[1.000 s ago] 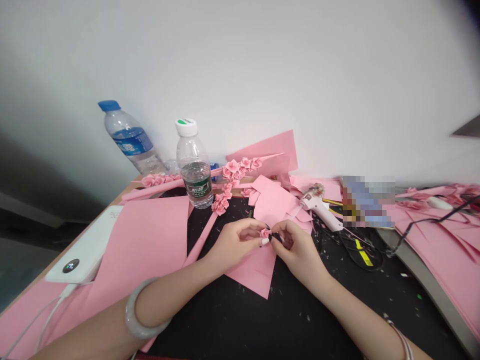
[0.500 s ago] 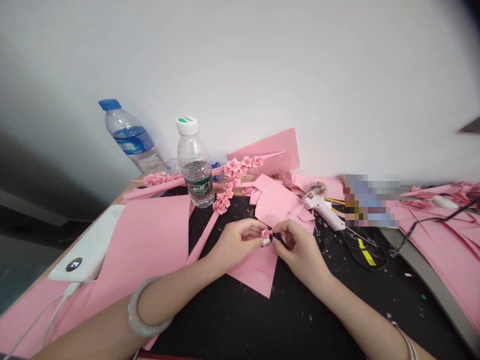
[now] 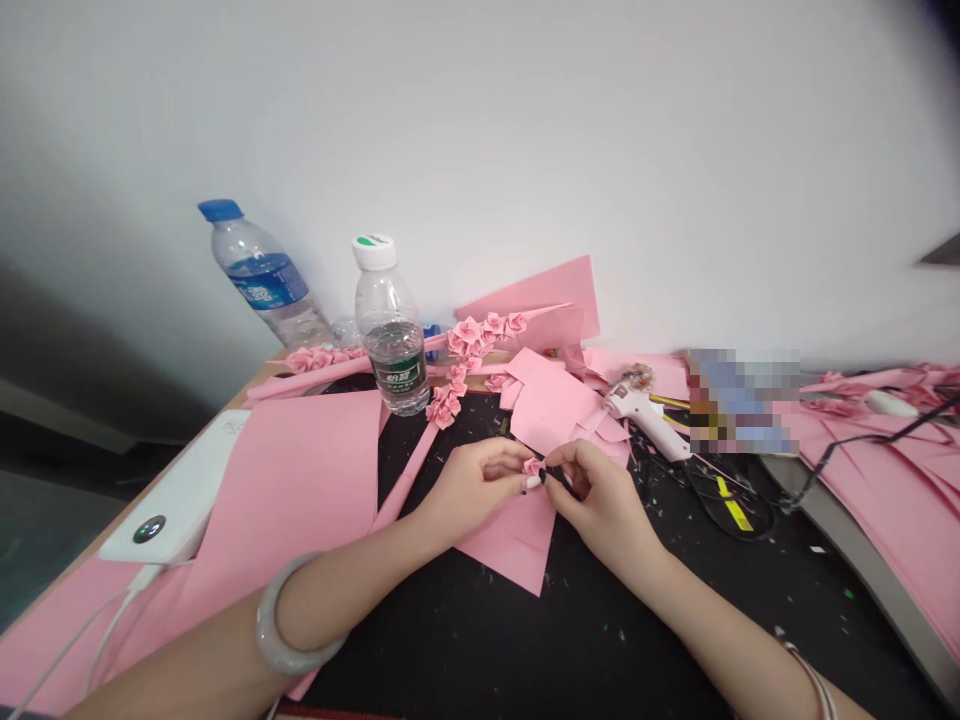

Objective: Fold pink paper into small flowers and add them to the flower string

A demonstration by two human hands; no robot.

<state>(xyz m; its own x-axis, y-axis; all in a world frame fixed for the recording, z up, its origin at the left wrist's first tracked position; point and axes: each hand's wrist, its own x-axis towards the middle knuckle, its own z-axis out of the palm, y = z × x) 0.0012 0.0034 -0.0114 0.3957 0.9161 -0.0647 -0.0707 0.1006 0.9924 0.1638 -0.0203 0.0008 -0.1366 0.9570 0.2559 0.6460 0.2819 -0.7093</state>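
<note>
A small pink paper flower [image 3: 532, 467] is pinched between my two hands above the dark mat. My left hand [image 3: 484, 480] is closed on its left side, with thumb and fingertips against it. On the opposite side, the thumb and forefinger of my right hand [image 3: 596, 492] grip its edge. Beneath them lies a pink paper sheet [image 3: 517, 545] on the black mat [image 3: 480, 650]. Just behind is a pile of pink paper pieces [image 3: 551, 400]. Left of that pile, a rolled pink paper stem [image 3: 409, 480] carries several paper flowers [image 3: 444, 405].
A green-labelled water bottle [image 3: 394, 350] stands behind my left hand; a blue-capped bottle [image 3: 262, 275] leans on the wall. A glue gun [image 3: 646, 420] and black cable [image 3: 731, 515] lie to the right. A white power bank [image 3: 169, 500] rests on pink paper at the left.
</note>
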